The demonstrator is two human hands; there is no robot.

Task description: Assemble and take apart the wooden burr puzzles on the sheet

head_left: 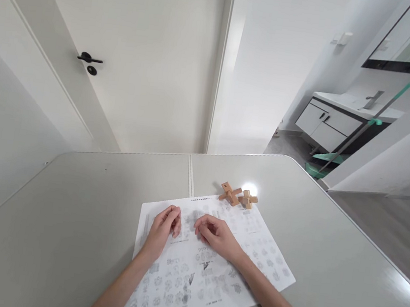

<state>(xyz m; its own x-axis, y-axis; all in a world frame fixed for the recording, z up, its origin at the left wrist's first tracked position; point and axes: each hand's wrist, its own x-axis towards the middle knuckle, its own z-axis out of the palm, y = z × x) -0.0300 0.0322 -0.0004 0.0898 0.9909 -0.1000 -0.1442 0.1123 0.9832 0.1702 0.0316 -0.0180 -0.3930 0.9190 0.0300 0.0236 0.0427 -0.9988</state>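
My left hand [166, 225] rests on a printed paper sheet [182, 251], its fingers loosely curled and a gap between thumb and fingertips. Facing it across a narrow stretch of paper, my right hand [216, 233] lies with its fingers loosely bent. I see nothing held in either hand. The sheet carries rows of small grey line drawings and short captions too small to read. At its far right edge sit two wooden interlocking puzzles [230, 194], apart from both hands. The smaller of the pair, a burr-like wooden puzzle [248, 199], stands on the right, close against the larger one.
A grey-green folding table [79, 217] with a rounded pale rim holds everything; a seam runs down its middle. Beyond it are a white door [157, 56] with a black handle [90, 58], a washbasin cabinet [330, 122], and a green broom and dustpan [331, 157].
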